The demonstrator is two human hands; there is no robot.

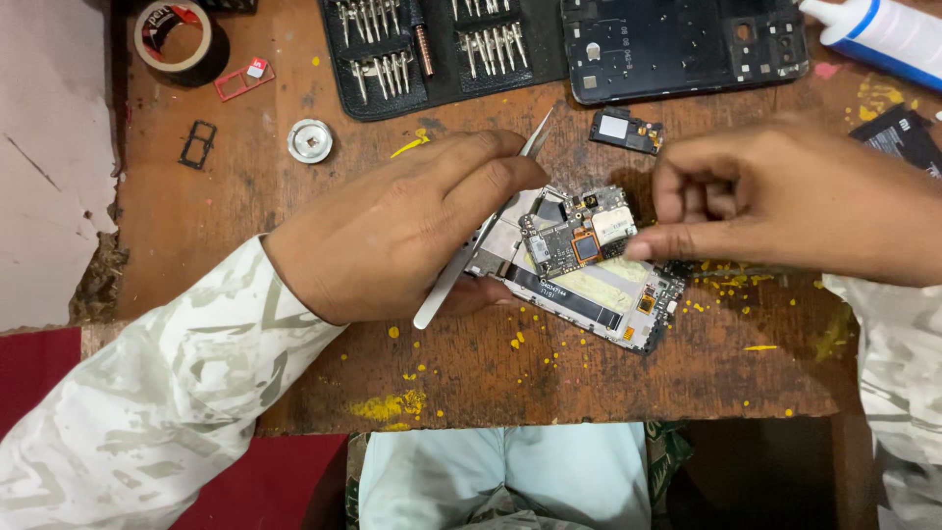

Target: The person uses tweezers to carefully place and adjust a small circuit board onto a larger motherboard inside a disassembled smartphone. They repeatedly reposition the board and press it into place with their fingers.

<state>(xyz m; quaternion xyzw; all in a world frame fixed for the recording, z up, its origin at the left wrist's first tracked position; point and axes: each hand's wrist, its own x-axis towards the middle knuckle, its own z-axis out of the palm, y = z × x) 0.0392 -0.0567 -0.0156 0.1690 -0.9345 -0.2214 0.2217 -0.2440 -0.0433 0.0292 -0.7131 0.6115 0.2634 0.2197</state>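
Note:
An opened phone body [599, 290] lies tilted on the worn wooden table [608, 378], with a small circuit board [577, 228] resting on its upper end. My left hand [392, 231] lies over the phone's left end and grips silver tweezers [446, 285], whose tip pokes out past my fingers toward the back. My right hand [785, 196] comes in from the right, fingers curled; its thumb and forefinger pinch the right edge of the circuit board.
A black screwdriver bit case [432, 49] and a black phone frame [677, 44] lie at the back. A tape roll [177, 39], a red card tray [243, 79], a black tray [196, 144], a metal disc [310, 140], a small board piece [626, 130] and a white-blue bottle [883, 34] surround them.

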